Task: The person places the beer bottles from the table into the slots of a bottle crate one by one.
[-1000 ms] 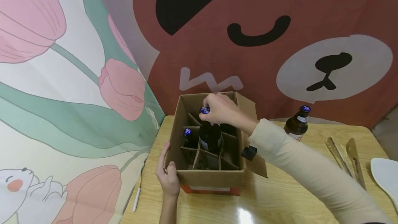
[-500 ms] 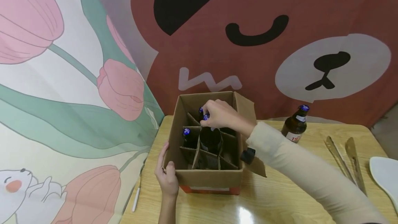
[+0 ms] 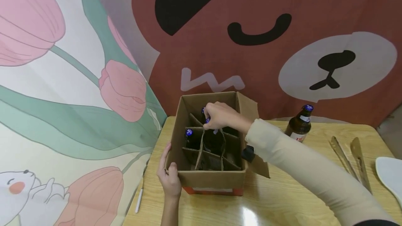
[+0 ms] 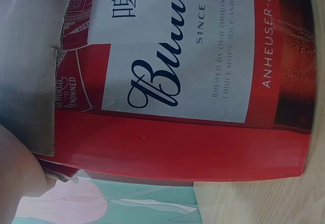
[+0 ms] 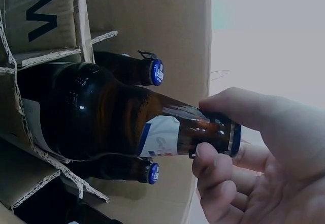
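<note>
An open-topped cardboard box [image 3: 210, 179] with cardboard dividers stands on the table; red Budweiser print [image 4: 152, 142] shows on its outside in the left wrist view. My left hand [image 3: 170, 180] grips its near left wall, thumb near the rim. Over the middle compartment, my right hand [image 3: 221, 116] pinches a brown beer bottle [image 5: 111, 117] by the neck, just under its cap. That bottle's lower part sits between dividers, its base hidden. Two blue-capped bottles show beside it in the right wrist view, one bottle [image 5: 156, 71] above and another bottle [image 5: 153, 173] below.
Another brown beer bottle [image 3: 298, 126] stands upright right of the box. Farther right lie long metal utensils [image 3: 345, 159], perhaps tongs, and a white board-like object [image 3: 389, 175]. A thin white-handled tool [image 3: 139, 200] lies at the left edge. A box flap [image 3: 251, 107] hangs outward.
My right hand has lowered, and the held beer bottle has sunk deeper into the middle compartment. My left hand has kept its place on the box.
</note>
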### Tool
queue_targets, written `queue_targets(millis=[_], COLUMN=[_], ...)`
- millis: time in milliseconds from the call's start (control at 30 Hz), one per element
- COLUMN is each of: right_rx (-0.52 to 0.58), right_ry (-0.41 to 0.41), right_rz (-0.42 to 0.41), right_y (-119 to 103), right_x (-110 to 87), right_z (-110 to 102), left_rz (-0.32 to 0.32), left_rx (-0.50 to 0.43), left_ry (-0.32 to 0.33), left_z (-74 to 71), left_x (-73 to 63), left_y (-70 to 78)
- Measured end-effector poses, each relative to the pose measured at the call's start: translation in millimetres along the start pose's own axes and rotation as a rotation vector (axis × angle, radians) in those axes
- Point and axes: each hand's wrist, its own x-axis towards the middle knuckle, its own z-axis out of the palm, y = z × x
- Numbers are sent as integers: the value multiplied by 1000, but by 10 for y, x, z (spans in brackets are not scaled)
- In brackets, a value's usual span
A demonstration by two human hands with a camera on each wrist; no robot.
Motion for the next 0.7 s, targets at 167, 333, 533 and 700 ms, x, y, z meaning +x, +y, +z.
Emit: queue_targets(millis=[167, 333, 533, 700], right_rx=[22, 49, 25, 9], right_ry=[-65, -134, -176, -181], right_rz=[-1, 22, 46, 60], right_y=[34, 65, 54, 25], right_x=[46, 95, 153, 181], right_z=[43, 96, 165, 188], left_rz=[-29, -44, -42, -43], left_rx=[15, 8, 5, -5], left_ry=[-2, -4, -3, 4], left_z=[-8, -1, 1, -15], left_x=[-6, 0, -3, -1], left_y=[7, 10, 7, 2])
